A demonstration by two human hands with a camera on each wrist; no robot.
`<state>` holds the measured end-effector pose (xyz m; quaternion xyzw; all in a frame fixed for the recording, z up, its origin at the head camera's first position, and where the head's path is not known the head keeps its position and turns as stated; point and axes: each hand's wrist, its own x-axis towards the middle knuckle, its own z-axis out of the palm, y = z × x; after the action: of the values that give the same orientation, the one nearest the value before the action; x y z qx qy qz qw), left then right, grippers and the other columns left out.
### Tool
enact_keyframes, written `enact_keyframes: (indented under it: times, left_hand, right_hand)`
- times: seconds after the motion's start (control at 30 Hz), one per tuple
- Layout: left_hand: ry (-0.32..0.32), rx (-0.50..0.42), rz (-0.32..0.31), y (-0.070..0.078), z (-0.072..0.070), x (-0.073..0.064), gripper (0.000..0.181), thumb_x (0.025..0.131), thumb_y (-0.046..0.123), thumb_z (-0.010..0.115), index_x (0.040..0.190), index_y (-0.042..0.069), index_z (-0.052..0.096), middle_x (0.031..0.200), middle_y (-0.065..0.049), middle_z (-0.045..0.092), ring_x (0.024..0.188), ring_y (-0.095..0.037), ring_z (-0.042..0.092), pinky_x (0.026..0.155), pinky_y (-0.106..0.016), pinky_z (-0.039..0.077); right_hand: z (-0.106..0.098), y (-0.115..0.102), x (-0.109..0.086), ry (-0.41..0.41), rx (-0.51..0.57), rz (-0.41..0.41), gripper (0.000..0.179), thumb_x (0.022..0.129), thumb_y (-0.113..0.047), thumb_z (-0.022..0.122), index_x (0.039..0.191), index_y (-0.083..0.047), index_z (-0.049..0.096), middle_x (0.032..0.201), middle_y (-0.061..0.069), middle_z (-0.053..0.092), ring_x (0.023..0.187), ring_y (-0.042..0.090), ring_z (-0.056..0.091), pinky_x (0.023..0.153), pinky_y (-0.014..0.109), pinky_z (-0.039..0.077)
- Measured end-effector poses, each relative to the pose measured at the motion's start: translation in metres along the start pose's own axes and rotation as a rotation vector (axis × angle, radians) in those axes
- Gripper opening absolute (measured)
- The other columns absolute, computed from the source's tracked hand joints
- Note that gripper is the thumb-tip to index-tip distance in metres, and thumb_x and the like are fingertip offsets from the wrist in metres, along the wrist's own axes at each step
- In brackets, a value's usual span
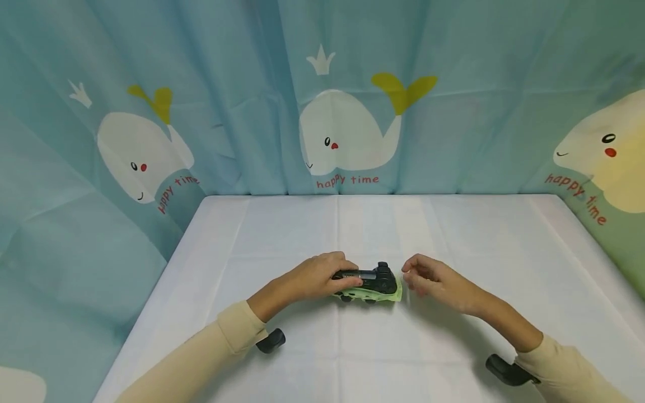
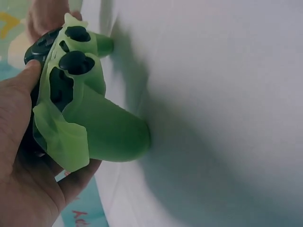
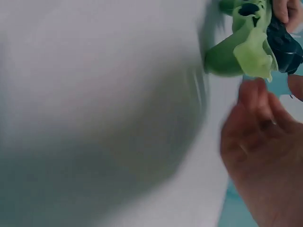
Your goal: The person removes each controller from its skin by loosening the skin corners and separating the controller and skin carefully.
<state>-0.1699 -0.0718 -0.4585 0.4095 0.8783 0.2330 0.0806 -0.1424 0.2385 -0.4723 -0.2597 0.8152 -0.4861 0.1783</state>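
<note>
A black game controller (image 1: 384,280) stands on the table, partly wrapped in a light green silicone cover (image 1: 394,295). My left hand (image 1: 322,275) grips it from the left, with the thumb on the black shell in the left wrist view. The cover (image 2: 111,125) fits round the handles and thumbsticks there, while a loose flap of it sticks out near the left fingers. Just right of the controller, my right hand (image 1: 435,282) hovers apart from it with loosely bent fingers. In the right wrist view this hand (image 3: 265,142) is blurred below the cover's loose edge (image 3: 255,56) and holds nothing visible.
A white cloth covers the table (image 1: 282,224). Behind it and at both sides hangs a blue-green curtain (image 1: 242,112) printed with whales. A black device piece shows under the left wrist (image 1: 271,340) and another under the right wrist (image 1: 509,370).
</note>
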Motion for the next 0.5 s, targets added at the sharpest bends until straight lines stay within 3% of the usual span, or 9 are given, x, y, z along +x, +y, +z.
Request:
enact_keyframes:
  times: [0.17,0.27,0.4,0.5]
  left_hand:
    - [0.009,0.054,0.013,0.006,0.005,-0.004,0.038,0.101,0.044,0.063,0.123,0.015,0.073,0.087,0.007,0.052,0.067,-0.007,0.046,0.057,-0.023,0.040]
    - [0.008,0.068,0.004,0.007,0.006,-0.006,0.039,0.101,0.046,0.062,0.123,0.016,0.073,0.088,0.008,0.051,0.067,-0.006,0.046,0.057,-0.023,0.040]
    - [0.022,0.086,0.001,0.008,0.006,-0.009,0.038,0.101,0.046,0.062,0.122,0.017,0.073,0.088,0.008,0.050,0.067,-0.006,0.046,0.057,-0.023,0.040]
    - [0.035,0.101,0.025,0.008,0.007,-0.011,0.037,0.101,0.045,0.062,0.122,0.017,0.073,0.087,0.007,0.049,0.065,-0.006,0.045,0.056,-0.022,0.040]
  right_hand:
    - [-0.002,0.003,0.008,-0.105,0.184,0.154,0.031,0.106,-0.025,0.056,0.120,0.002,0.065,0.094,0.015,0.067,0.085,0.027,0.064,0.077,0.038,0.054]
    - [-0.001,0.006,0.010,-0.114,0.228,0.169,0.033,0.106,-0.022,0.056,0.123,0.004,0.065,0.095,0.014,0.069,0.086,0.027,0.065,0.077,0.038,0.056]
    - [0.003,0.007,0.016,-0.096,0.132,0.081,0.023,0.105,-0.015,0.055,0.115,0.002,0.068,0.088,0.009,0.069,0.078,0.023,0.063,0.068,0.033,0.054]
    - [0.005,0.003,0.023,-0.042,-0.089,-0.016,0.012,0.102,-0.009,0.059,0.097,-0.011,0.070,0.080,-0.001,0.064,0.073,0.016,0.059,0.064,0.029,0.049]
